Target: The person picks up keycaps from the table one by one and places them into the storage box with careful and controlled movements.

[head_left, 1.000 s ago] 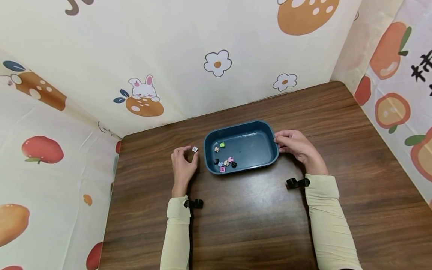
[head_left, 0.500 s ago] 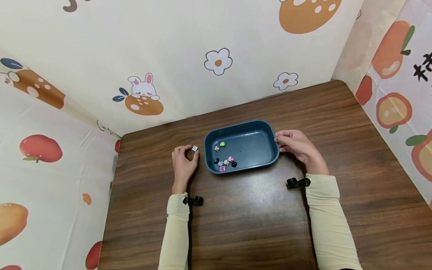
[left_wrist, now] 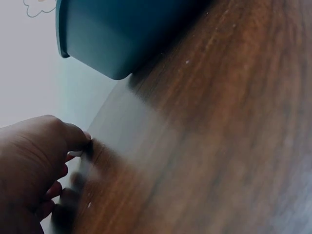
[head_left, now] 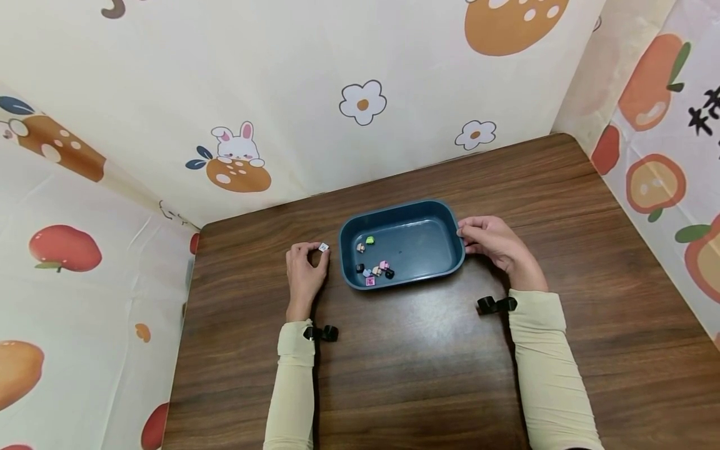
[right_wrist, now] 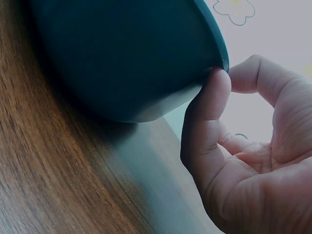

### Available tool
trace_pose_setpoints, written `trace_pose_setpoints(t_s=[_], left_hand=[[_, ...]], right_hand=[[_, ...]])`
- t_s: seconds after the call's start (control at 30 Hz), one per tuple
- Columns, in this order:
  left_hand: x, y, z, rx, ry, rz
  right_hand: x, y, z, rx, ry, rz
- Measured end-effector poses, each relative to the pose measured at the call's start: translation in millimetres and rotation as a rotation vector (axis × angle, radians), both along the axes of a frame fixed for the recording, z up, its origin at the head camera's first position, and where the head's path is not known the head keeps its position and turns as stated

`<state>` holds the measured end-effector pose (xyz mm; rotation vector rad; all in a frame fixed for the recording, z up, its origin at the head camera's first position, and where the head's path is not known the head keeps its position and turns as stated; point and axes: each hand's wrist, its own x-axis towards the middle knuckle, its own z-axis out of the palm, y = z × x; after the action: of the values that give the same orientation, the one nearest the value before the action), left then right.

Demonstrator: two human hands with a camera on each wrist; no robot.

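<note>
My left hand (head_left: pixel 304 275) pinches a small white square block (head_left: pixel 323 247) with dark marks on its top, between thumb and index fingertip, just left of a dark blue tray (head_left: pixel 433 272). Low over the wood in the left wrist view, the thumb (left_wrist: pixel 70 136) covers most of the block. At the tray's right end my right hand (head_left: pixel 495 244) grips the rim. Its thumb (right_wrist: pixel 217 92) presses under the lip and the index finger lies on the far side. Inside the tray are a lime green piece (head_left: pixel 370 240), a pink square piece (head_left: pixel 370 281) and several other tiny pieces.
The tray sits on a brown wooden table (head_left: pixel 416 369) with rounded back corners. A printed cloth (head_left: pixel 304 125) hangs behind and at both sides. Black straps with small camera mounts (head_left: pixel 323 333) are on both wrists.
The left thumb and index finger have come closer together on the white block. The right hand and the tray stay in place.
</note>
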<state>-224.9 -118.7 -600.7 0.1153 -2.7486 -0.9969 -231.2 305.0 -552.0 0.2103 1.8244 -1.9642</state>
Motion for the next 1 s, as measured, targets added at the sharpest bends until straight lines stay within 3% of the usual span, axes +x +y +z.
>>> trace_pose_setpoints(t_s=[1.0], left_hand=[[8.6,-0.3,2.0,0.028,0.013,0.009]], right_hand=[[-0.5,0.4,-1.3,0.002,0.001,0.003]])
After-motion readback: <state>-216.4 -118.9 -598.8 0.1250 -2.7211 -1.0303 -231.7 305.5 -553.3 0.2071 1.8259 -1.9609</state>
